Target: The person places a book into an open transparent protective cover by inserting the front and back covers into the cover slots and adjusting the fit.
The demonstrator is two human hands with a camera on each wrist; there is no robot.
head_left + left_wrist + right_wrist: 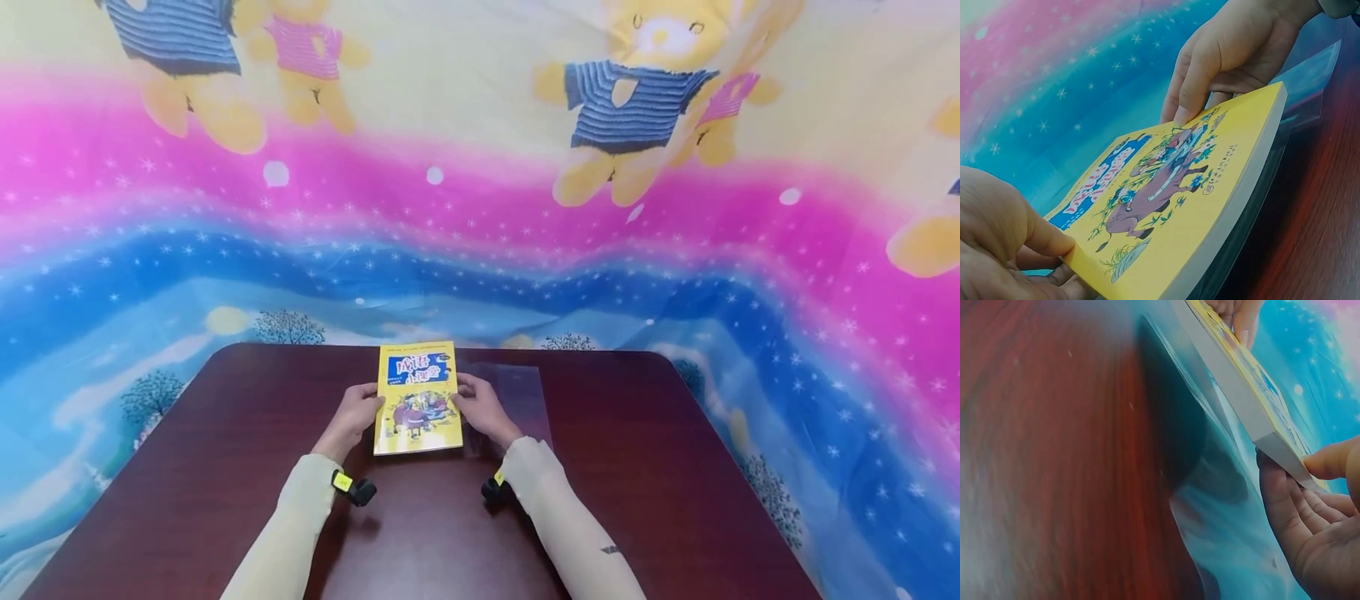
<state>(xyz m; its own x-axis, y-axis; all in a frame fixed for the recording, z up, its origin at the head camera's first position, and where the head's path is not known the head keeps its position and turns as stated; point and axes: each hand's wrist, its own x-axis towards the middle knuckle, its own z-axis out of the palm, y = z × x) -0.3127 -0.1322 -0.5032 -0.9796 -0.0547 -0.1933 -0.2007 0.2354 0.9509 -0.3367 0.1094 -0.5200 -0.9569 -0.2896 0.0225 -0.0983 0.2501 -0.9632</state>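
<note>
A yellow paperback book with a blue title panel and a cartoon ox on its cover is held between both hands, cover up. My left hand grips its left edge, thumb on the cover and fingers beneath. On the opposite edge, my right hand pinches it the same way, as the right wrist view shows with the fingers under the pages. The book appears raised a little off the table. A clear plastic sheet or sleeve lies under and to the right of it, partly hidden by the book and right hand.
The dark red-brown wooden table has rounded far corners. Behind it hangs a cloth backdrop printed with bears and snowflakes, close to the table's far edge. Each wrist wears a black strap with a small camera.
</note>
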